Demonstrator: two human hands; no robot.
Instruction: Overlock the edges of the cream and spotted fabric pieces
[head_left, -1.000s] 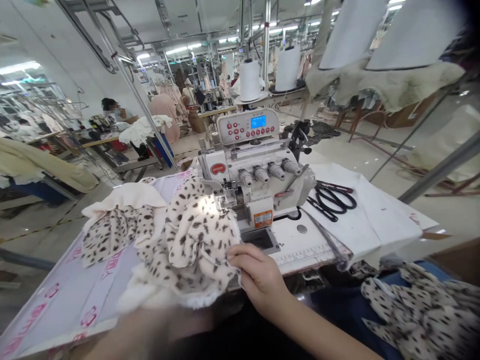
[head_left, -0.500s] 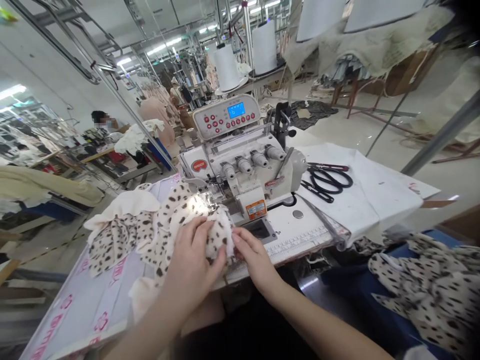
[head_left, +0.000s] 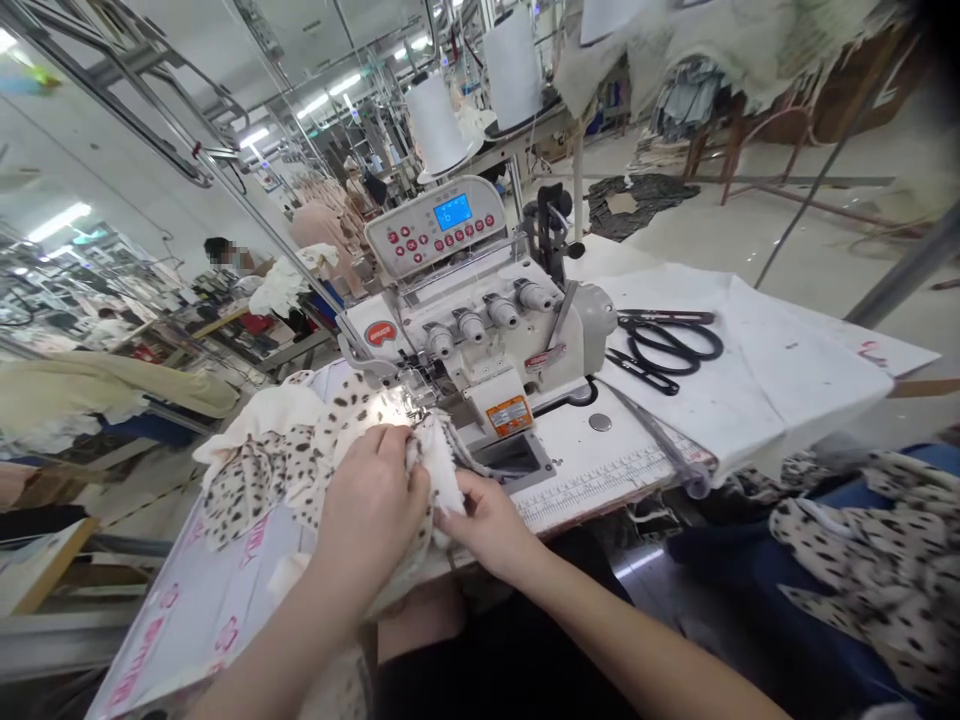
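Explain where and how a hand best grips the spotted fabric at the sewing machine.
Probably pinch the white edge of the spotted fabric from the right, as the right hand does: it sticks out there, while the left hand covers the fabric beside it.

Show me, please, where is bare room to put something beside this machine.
Bare: the white cover right of the black scissors, and the ruled table strip before the sewing machine, right of the right hand. Crowded: left of the machine, with spotted fabric under the left hand.
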